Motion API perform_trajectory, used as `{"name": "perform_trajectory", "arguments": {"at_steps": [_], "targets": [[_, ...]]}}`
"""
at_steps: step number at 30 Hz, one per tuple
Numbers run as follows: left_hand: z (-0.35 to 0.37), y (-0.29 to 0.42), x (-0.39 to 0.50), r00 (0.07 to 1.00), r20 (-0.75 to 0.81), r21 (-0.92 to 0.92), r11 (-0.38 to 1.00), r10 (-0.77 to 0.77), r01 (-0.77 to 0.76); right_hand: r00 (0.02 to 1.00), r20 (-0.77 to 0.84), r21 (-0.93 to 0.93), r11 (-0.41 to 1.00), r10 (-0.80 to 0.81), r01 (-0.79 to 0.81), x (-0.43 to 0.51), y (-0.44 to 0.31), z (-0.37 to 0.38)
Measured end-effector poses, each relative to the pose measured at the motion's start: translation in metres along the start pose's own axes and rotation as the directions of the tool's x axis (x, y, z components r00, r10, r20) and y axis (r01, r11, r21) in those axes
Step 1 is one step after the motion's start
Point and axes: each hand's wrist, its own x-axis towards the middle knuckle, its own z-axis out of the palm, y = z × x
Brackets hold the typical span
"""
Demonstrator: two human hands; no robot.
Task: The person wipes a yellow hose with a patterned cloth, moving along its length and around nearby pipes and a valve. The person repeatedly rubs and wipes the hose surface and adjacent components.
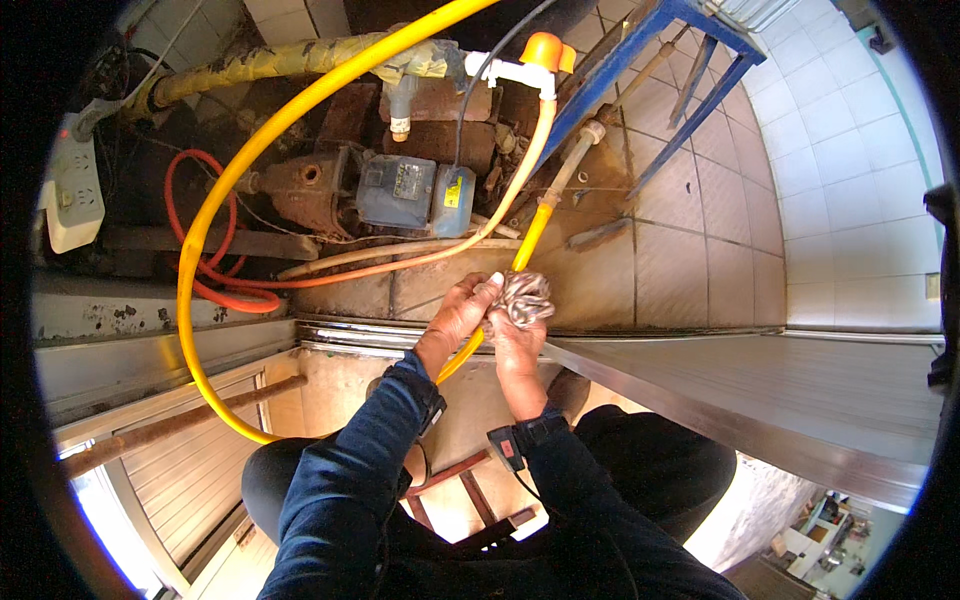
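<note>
A crumpled, patterned cloth (524,300) is bunched around a yellow hose (531,238) between my two hands. My left hand (461,307) grips it from the left, thumb up along its edge. From below, my right hand (519,346) clasps the same cloth. Just beyond the cloth the hose runs up to a worn pipe fitting (551,196) on a pale pipe (574,161). Below my hands the hose passes between my forearms; a yellow length also loops wide on the left. The hose surface inside the cloth is hidden.
A rusty pump with a grey-blue motor (397,191) sits ahead on the left. An orange hose (517,187) hangs from a white valve with an orange handle (541,52). A power strip (75,184) is far left, a blue metal stand (667,30) ahead right, a metal door (750,397) right.
</note>
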Motion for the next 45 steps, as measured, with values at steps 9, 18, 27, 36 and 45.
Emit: {"name": "perform_trajectory", "arguments": {"at_steps": [9, 18, 27, 36, 45], "targets": [[-0.001, -0.018, -0.003, 0.995, 0.040, -0.092, 0.992, 0.095, -0.091, 0.993, 0.032, -0.336, 0.937, 0.117, -0.100, -0.033, -0.063, 0.009], [0.003, 0.014, -0.022, 0.989, 0.073, -0.075, 0.990, 0.126, -0.121, 0.987, 0.046, -0.820, 0.558, -0.153, 0.125, -0.018, -0.084, 0.020], [0.007, 0.022, -0.030, 0.991, 0.120, -0.650, 0.759, 0.053, 0.038, 0.861, 0.504, -0.857, 0.163, 0.070, 0.488, -0.034, -0.142, 0.028], [0.053, 0.111, -0.012, 0.788, -0.191, 0.204, 0.809, 0.585, -0.551, 0.727, 0.634, -0.746, 0.457, 0.264, 0.485, -0.127, -0.203, -0.025], [0.139, 0.194, 0.098, 0.270, 0.255, 0.837, -0.072, 0.929, -0.542, 0.617, 0.715, -0.698, 0.376, 0.330, 0.609, -0.120, -0.223, -0.027]]}}
